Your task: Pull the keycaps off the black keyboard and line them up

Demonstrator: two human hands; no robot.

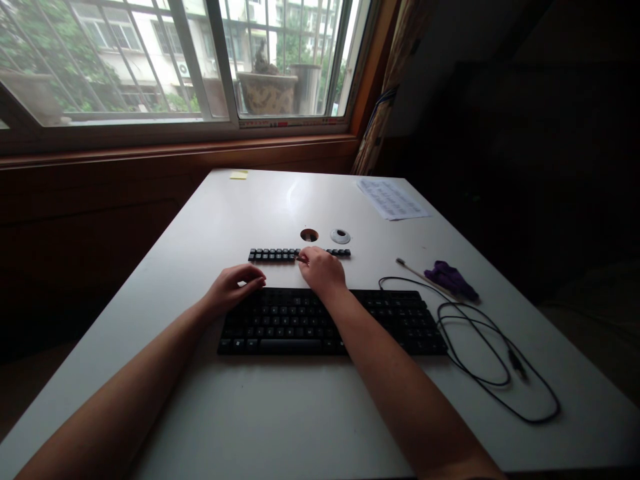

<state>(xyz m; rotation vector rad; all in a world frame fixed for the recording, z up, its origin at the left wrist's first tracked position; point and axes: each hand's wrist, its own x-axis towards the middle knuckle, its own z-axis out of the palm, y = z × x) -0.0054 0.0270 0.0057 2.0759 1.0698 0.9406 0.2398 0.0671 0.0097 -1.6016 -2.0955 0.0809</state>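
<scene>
A black keyboard [290, 331] lies on the white table, and the upper-left part of its key area looks bare, without lettered caps. Beyond it, loose black keycaps [273, 255] are lined up in two rows. My right hand [323, 270] reaches over the keyboard to the middle of these rows, its thumb and forefinger pinched on a small dark keycap [299, 259]. Part of the rows is hidden behind that hand. My left hand [236, 283] rests by the keyboard's upper-left corner, fingers loosely bent, a gap between thumb and forefinger, nothing visible in it.
The keyboard's cable [493, 383] lies coiled at the right. Nearby are a thin brush [420, 273] and a purple cloth [450, 280]. Farther back are a cable hole [309, 235], its round cover [341, 236], printed paper [393, 199] and a yellow note [239, 175].
</scene>
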